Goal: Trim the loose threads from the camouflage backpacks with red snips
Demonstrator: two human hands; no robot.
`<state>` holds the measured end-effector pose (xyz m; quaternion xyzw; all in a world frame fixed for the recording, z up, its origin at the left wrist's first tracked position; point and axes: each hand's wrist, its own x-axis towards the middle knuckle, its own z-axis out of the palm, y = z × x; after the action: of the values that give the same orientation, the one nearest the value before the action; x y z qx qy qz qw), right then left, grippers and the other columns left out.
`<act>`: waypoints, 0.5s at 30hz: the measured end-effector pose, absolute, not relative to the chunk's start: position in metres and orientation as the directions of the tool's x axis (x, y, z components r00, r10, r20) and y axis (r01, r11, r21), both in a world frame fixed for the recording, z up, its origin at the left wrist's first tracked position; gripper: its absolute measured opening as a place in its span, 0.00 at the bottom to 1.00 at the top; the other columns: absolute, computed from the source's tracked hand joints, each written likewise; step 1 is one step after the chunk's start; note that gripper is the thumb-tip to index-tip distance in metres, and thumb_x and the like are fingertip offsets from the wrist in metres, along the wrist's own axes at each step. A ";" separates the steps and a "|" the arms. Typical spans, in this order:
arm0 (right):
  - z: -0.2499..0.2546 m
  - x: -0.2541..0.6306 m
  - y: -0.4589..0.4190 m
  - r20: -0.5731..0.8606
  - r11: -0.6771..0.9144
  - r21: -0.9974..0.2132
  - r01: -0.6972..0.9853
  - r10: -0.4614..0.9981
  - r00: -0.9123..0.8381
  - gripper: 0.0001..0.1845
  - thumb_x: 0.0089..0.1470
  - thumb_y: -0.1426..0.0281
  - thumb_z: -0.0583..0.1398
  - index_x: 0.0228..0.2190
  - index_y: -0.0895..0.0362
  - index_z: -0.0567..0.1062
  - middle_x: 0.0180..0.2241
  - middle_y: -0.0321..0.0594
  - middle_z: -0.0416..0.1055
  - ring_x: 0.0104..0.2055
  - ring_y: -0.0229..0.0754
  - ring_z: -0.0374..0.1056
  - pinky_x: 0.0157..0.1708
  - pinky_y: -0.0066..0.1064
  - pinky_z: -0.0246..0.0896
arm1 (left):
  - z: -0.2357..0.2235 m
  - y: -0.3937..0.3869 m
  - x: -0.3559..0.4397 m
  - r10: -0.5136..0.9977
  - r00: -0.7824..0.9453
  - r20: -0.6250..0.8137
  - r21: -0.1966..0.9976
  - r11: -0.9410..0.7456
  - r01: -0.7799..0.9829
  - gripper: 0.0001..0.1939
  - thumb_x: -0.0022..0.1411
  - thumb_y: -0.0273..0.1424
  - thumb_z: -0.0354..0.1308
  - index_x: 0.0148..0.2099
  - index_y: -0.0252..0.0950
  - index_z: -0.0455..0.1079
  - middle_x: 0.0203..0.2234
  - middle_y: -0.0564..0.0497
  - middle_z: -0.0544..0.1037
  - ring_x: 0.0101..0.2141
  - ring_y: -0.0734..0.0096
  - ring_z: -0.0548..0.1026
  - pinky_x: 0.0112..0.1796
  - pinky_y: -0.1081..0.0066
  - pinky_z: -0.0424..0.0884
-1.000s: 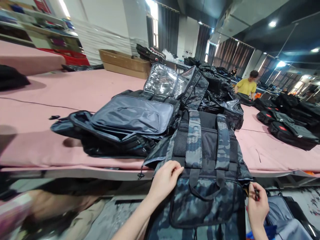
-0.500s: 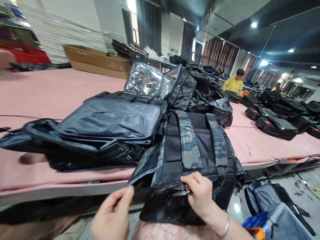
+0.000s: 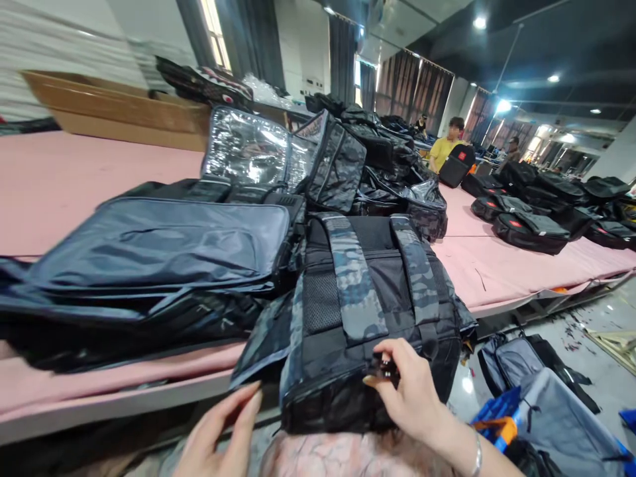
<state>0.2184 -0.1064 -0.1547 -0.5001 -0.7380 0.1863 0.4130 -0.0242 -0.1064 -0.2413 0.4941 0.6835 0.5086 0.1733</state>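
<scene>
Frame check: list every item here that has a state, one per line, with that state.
Camo backpack: straps up, near end over the table edge.
Right hand: fingers pinched on a small black part at the backpack's near edge.
Left hand: open, holding nothing.
Grey bag: lying flat.
Clear-lined bag: flap open, upright.

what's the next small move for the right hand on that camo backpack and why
Probably draw the small dark piece it pinches along the near edge of the camo backpack. The right hand grips it there at the top end, while the left hand hovers open beside the bag's loose flap, free to steady it.
</scene>
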 end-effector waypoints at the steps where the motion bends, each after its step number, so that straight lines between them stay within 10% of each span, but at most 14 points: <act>1: -0.150 0.221 -0.108 0.374 0.391 -0.706 0.591 0.914 -0.158 0.14 0.51 0.71 0.55 0.42 0.57 0.66 0.33 0.39 0.68 0.34 0.38 0.65 0.35 0.28 0.60 | -0.222 -0.100 -0.024 0.860 -0.349 0.371 0.831 -0.141 0.537 0.16 0.54 0.44 0.53 0.40 0.41 0.71 0.40 0.49 0.75 0.42 0.63 0.72 0.50 0.62 0.63; 7: -0.136 0.229 -0.103 0.174 0.298 -0.750 0.591 0.950 -0.258 0.08 0.55 0.69 0.53 0.38 0.57 0.68 0.28 0.34 0.68 0.30 0.35 0.63 0.31 0.24 0.55 | -0.160 -0.063 -0.017 0.781 0.391 0.487 0.510 -0.618 0.599 0.12 0.59 0.38 0.51 0.38 0.43 0.75 0.29 0.52 0.77 0.30 0.74 0.74 0.32 0.79 0.69; 15: -0.131 0.224 -0.086 0.120 0.294 -0.710 0.639 0.946 -0.302 0.09 0.49 0.66 0.59 0.31 0.58 0.75 0.18 0.29 0.61 0.21 0.30 0.56 0.25 0.22 0.49 | -0.155 -0.057 -0.010 0.598 0.584 0.549 0.274 -0.789 0.550 0.13 0.63 0.30 0.45 0.36 0.38 0.71 0.29 0.50 0.74 0.29 0.77 0.72 0.30 0.80 0.66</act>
<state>0.2244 -0.0859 -0.1309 -0.5239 -0.7565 0.2802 0.2734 -0.0100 -0.0571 -0.1554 0.8891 0.3229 0.3222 0.0370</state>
